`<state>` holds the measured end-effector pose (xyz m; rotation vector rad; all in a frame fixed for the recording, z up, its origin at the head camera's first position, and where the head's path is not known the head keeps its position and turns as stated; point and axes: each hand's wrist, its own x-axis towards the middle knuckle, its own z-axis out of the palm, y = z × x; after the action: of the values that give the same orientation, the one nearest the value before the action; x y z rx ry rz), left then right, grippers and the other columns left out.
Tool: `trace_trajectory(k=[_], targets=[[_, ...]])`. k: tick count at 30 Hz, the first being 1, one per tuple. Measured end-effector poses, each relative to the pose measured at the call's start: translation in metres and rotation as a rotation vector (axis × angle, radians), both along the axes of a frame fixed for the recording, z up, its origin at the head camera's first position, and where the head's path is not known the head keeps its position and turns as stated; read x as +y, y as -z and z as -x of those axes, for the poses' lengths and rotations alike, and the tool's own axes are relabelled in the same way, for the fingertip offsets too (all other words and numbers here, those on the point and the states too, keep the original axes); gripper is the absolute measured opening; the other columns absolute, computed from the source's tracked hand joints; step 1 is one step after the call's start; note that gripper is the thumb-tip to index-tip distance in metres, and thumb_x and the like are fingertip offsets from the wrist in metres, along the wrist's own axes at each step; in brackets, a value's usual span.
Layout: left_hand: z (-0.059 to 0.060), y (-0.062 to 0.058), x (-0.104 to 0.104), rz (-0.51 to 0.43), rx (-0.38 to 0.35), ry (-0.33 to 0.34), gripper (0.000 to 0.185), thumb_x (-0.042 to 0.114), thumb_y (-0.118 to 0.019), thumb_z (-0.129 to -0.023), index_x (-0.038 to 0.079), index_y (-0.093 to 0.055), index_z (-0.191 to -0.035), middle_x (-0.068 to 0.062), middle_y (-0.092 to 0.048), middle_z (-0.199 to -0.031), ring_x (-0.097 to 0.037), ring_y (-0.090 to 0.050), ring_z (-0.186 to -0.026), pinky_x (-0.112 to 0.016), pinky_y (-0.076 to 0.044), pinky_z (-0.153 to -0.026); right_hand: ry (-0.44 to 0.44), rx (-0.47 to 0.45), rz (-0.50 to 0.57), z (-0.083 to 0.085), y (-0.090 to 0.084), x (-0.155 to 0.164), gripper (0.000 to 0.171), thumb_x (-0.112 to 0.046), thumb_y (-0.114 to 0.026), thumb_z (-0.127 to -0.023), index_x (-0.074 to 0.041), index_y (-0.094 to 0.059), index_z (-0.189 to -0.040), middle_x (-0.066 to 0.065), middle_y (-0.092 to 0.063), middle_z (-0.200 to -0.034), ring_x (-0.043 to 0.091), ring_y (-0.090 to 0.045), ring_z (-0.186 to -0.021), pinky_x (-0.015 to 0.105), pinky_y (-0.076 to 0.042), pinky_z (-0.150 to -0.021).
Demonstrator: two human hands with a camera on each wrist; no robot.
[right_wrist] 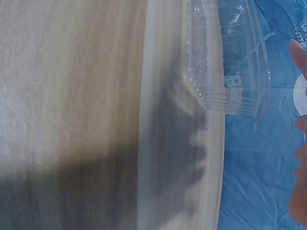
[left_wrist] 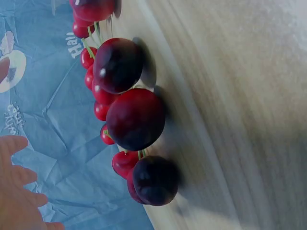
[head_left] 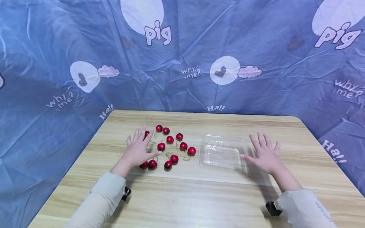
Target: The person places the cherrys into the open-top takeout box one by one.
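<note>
Several dark red cherries (head_left: 161, 146) with green stems, joined in pairs, lie scattered on the left half of the table. My left hand (head_left: 138, 148) hovers over their left side with fingers spread, partly hiding a few. In the left wrist view, cherries (left_wrist: 136, 120) loom large, and the fingertips (left_wrist: 24, 175) show at the lower left, holding nothing. A clear plastic container (head_left: 220, 155) sits to the right of the cherries. Beside its right end my right hand (head_left: 263, 154) is spread, its thumb overlapping the container's edge in the head view. The right wrist view shows the container (right_wrist: 225, 62) near the fingers.
The light wood-grain table (head_left: 182, 196) has rounded far corners. Behind it and at both sides hangs a blue printed cloth (head_left: 182, 91). Black wrist straps (head_left: 273, 209) show below the rolled sleeves.
</note>
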<state>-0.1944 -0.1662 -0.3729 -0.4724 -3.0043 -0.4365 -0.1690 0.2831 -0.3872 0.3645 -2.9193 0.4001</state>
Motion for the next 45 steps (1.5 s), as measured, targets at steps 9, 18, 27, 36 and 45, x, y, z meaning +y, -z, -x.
trace_trajectory(k=[9,18,27,36,45], targets=[[-0.003,0.001,0.007,-0.033,-0.015,0.021,0.087,0.061,-0.053,-0.071,0.013,-0.022,-0.137,-0.015,-0.002,-0.142,-0.035,0.003,-0.127,-0.064,0.002,-0.095,-0.023,-0.002,0.015,0.001,0.009,-0.003,0.086,-0.051,-0.053,-0.078,-0.005,-0.013,-0.137,0.030,-0.005,-0.137,0.040,0.008,-0.125,0.058,0.026,-0.087],[-0.003,0.008,0.014,-0.029,-0.020,0.053,0.085,0.061,-0.051,-0.073,0.013,-0.022,-0.137,-0.014,-0.006,-0.142,-0.033,0.000,-0.128,-0.063,-0.003,-0.096,-0.038,-0.012,0.025,0.000,0.015,-0.006,0.085,-0.053,-0.053,-0.077,-0.004,-0.017,-0.136,0.029,-0.008,-0.137,0.041,0.003,-0.125,0.061,0.023,-0.089],[-0.003,0.010,0.020,-0.065,-0.048,0.085,0.082,0.055,-0.054,-0.074,0.011,-0.023,-0.137,-0.013,-0.011,-0.142,-0.031,-0.002,-0.128,-0.059,-0.004,-0.098,-0.049,-0.069,0.037,-0.001,0.014,-0.010,0.085,-0.054,-0.050,-0.078,-0.005,-0.014,-0.137,0.029,-0.006,-0.137,0.040,0.004,-0.125,0.062,0.021,-0.089],[-0.005,0.011,0.023,-0.106,-0.097,0.117,0.079,0.054,-0.054,-0.076,0.013,-0.024,-0.137,-0.009,-0.011,-0.143,-0.033,-0.006,-0.127,-0.057,-0.008,-0.099,-0.070,-0.106,0.057,0.001,0.013,-0.015,0.084,-0.053,-0.050,-0.079,-0.007,-0.012,-0.138,0.029,-0.006,-0.137,0.040,0.003,-0.125,0.063,0.017,-0.090],[-0.004,0.015,0.025,-0.132,-0.150,0.151,0.077,0.057,-0.051,-0.076,0.012,-0.029,-0.135,-0.007,-0.016,-0.142,-0.034,-0.012,-0.126,-0.060,-0.007,-0.099,-0.078,-0.122,0.072,0.003,0.016,-0.017,0.084,-0.052,-0.051,-0.079,-0.008,-0.011,-0.138,0.029,-0.007,-0.137,0.040,0.002,-0.125,0.065,0.013,-0.091]])
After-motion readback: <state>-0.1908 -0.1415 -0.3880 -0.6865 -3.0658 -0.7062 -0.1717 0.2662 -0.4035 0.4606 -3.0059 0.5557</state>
